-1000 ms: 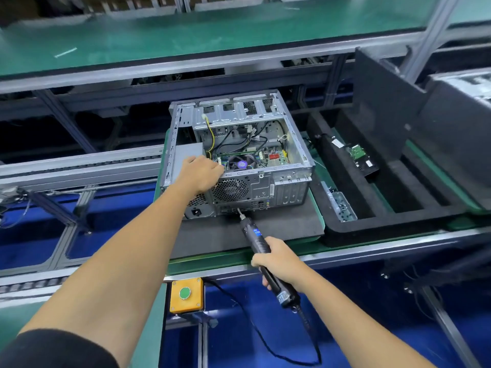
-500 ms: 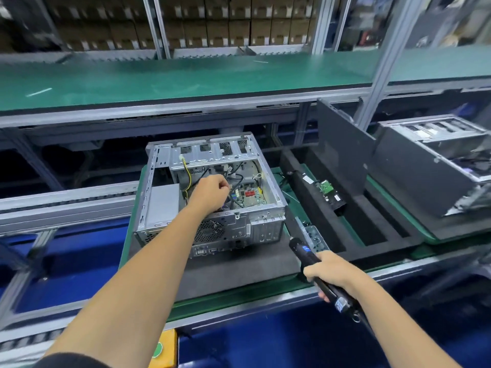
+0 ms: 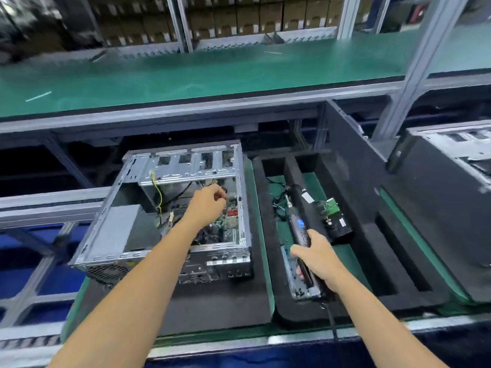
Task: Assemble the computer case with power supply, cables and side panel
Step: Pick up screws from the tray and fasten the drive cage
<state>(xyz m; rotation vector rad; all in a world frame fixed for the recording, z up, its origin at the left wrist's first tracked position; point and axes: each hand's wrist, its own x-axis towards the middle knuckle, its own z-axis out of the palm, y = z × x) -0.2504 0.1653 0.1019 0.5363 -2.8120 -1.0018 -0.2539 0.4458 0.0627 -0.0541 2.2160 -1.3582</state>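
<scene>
The computer case (image 3: 164, 216), a boxy frame of bare perforated sheet metal lying open-side up, sits on a dark foam mat at 9 o'clock of centre. A smooth grey power supply (image 3: 115, 229) fills its 8 o'clock corner. The left hand (image 3: 208, 204) reaches inside, fingers curled among thin black cables (image 3: 183, 192) above the green circuit board; whether it pinches one I cannot tell. At 4 o'clock, the right hand (image 3: 317, 258) grips a slim black cylindrical electric screwdriver (image 3: 299, 227) over a black foam tray (image 3: 372, 261) with long rectangular slots.
</scene>
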